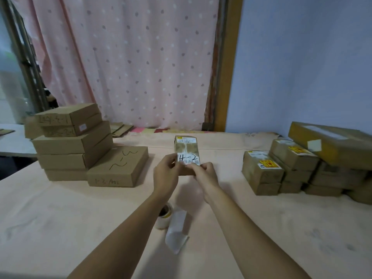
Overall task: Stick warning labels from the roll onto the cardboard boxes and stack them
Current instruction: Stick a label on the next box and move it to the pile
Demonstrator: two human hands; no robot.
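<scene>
Boxes (74, 141) flank both hands on peach-covered table (60, 218).

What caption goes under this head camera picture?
Two bare hands, left hand and right hand, hold a brown cardboard box marked 4-2 above the label roll.

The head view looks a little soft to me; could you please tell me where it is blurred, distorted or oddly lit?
In the head view the wide lens bows the door frame and stretches the forearms; the whole frame is slightly soft, so only "4-2" reads on the box at the hands; lighting is even and dim, shadows faint, no glare.
</scene>
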